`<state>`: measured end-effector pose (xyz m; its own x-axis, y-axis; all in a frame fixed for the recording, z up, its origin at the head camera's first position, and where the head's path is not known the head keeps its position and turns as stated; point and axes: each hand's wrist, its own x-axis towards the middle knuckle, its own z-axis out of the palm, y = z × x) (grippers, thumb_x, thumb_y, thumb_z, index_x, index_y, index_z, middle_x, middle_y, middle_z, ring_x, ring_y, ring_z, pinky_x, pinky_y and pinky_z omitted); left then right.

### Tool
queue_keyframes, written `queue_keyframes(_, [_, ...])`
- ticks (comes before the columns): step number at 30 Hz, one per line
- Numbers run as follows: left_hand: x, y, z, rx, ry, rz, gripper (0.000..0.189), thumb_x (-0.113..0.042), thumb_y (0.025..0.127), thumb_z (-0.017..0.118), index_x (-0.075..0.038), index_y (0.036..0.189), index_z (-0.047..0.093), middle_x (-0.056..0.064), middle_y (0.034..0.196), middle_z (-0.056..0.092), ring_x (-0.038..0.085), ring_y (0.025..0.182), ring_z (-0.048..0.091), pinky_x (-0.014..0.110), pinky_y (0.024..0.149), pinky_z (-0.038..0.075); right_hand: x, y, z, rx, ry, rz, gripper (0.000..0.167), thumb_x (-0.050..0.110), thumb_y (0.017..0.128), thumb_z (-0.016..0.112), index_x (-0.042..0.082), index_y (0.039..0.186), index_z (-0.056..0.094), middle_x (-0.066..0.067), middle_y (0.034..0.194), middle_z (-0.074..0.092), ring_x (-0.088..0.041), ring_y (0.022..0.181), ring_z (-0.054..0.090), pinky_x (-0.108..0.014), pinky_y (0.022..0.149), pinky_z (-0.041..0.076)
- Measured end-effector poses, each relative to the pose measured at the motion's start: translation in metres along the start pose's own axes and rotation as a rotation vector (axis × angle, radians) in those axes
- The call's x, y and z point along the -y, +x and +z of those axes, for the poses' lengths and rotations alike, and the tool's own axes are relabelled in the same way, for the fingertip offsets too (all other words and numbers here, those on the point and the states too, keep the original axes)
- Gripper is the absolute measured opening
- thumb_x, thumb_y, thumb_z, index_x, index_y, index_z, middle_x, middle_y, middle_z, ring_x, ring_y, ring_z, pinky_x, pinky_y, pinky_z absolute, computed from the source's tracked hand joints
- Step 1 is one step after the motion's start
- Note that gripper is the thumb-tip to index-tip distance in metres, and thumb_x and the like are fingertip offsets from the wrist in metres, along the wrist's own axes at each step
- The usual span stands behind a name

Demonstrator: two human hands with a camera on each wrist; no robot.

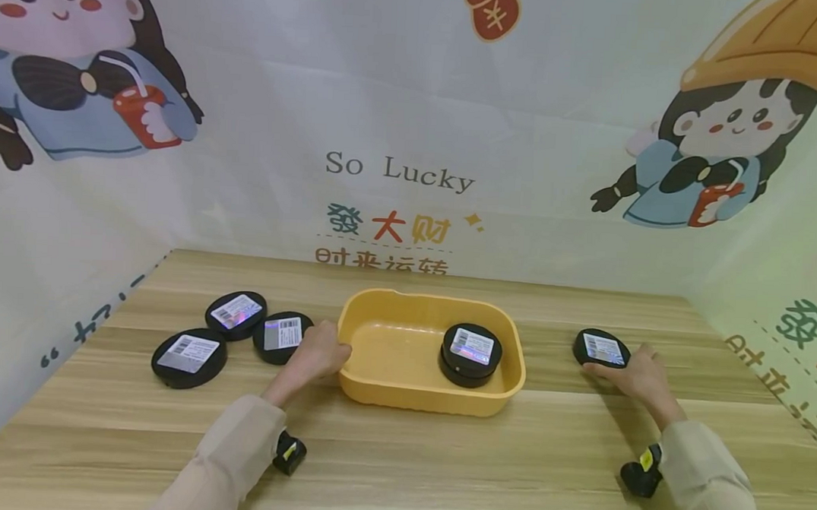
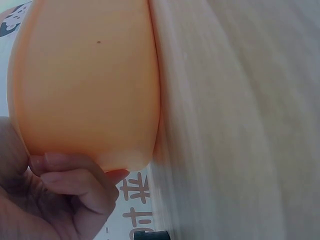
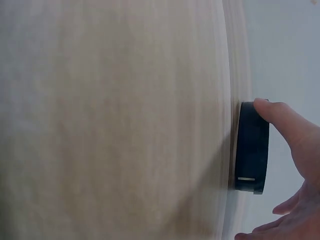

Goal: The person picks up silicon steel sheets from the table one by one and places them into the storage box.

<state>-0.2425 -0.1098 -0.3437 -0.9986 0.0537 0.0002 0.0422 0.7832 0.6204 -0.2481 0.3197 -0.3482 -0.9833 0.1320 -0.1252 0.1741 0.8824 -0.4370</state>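
My left hand (image 1: 317, 351) grips the left end of a yellow plastic basin (image 1: 402, 398), its thumb and curled fingers pinching the rim. In the left wrist view those fingers (image 2: 80, 182) press against the outer wall. Inside the basin, at its right, two black round discs (image 1: 471, 353) lie stacked, the upper one bearing a barcode label. My right hand (image 1: 643, 378) is at another labelled black disc (image 1: 601, 347) on the table. Its thumb touches the disc's edge, while in the right wrist view the other fingers (image 3: 287, 205) stand slightly apart from the disc (image 3: 252, 147).
Three more labelled black discs lie left of the basin: one at the back (image 1: 236, 314), one in front (image 1: 189, 358), and one beside my left hand (image 1: 280, 337). Printed cloth walls (image 1: 401, 118) enclose the back and sides of the wooden table (image 1: 454, 470).
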Motion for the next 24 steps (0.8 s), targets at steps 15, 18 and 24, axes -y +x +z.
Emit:
queue_keyframes(15, [-0.002,0.000,0.000,0.016,-0.003,-0.015,0.011,-0.003,0.074,0.047,-0.002,0.063,0.046,0.005,0.058,0.044,0.015,0.050,0.044,0.021,0.043,0.032,-0.001,0.010,0.003,0.019,-0.031,0.005,0.106,0.053,0.072,0.062,-0.030,0.117,0.014,-0.047,0.112,0.029,-0.055,0.102,0.037,-0.054,0.086,0.036])
queue_keyframes(18, [-0.002,0.001,0.000,0.016,-0.002,-0.022,0.010,-0.002,0.074,0.047,-0.002,0.064,0.046,0.006,0.059,0.045,0.015,0.051,0.044,0.021,0.043,0.033,0.000,0.010,0.004,0.023,-0.017,-0.001,0.101,0.051,0.073,0.062,-0.030,0.116,0.019,-0.045,0.112,0.031,-0.053,0.100,0.040,-0.053,0.084,0.038])
queue_keyframes(24, [-0.002,0.000,-0.001,0.017,0.003,-0.035,0.009,-0.003,0.075,0.048,0.001,0.067,0.049,0.008,0.061,0.047,0.016,0.053,0.046,0.022,0.044,0.035,0.004,0.012,0.005,0.010,-0.031,-0.033,0.091,0.048,0.074,0.061,-0.029,0.112,0.028,-0.043,0.108,0.037,-0.049,0.094,0.045,-0.050,0.080,0.041])
